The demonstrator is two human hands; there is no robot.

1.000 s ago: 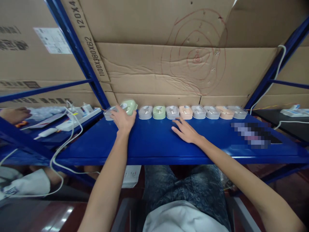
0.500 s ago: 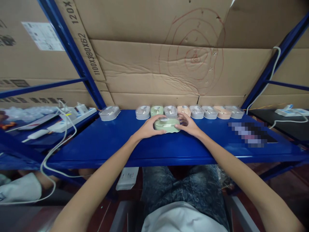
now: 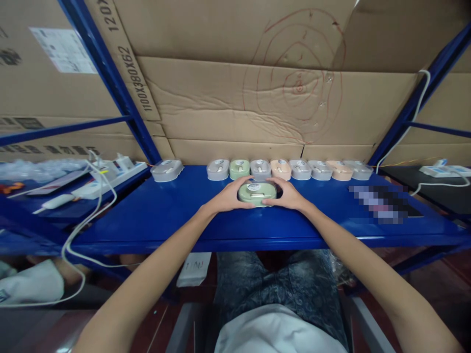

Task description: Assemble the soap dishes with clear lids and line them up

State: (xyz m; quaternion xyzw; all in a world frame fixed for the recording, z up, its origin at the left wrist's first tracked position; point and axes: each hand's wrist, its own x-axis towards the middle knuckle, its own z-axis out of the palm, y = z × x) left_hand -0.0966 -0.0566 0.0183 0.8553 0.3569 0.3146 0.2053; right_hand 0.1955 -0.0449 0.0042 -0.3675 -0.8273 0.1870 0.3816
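A pale green case (image 3: 256, 192) with a round label on its lid sits on the blue shelf (image 3: 176, 215) in front of me. My left hand (image 3: 230, 196) grips its left end and my right hand (image 3: 287, 195) grips its right end. Behind it, along the cardboard wall, stands a row of several similar cases (image 3: 290, 169) in grey, green and peach. One grey case (image 3: 167, 170) sits apart at the left end of the row.
Large cardboard boxes (image 3: 235, 98) wall off the back. Blue rack posts (image 3: 110, 73) slant up on both sides. A white power strip (image 3: 110, 177) with cables lies on the left shelf, another power strip (image 3: 443, 170) at far right. A blurred patch (image 3: 379, 203) covers something on the shelf's right part.
My left hand carried the green case from the left end of the row to the shelf's middle. My right hand closed on its other end. Both hands now hold it.
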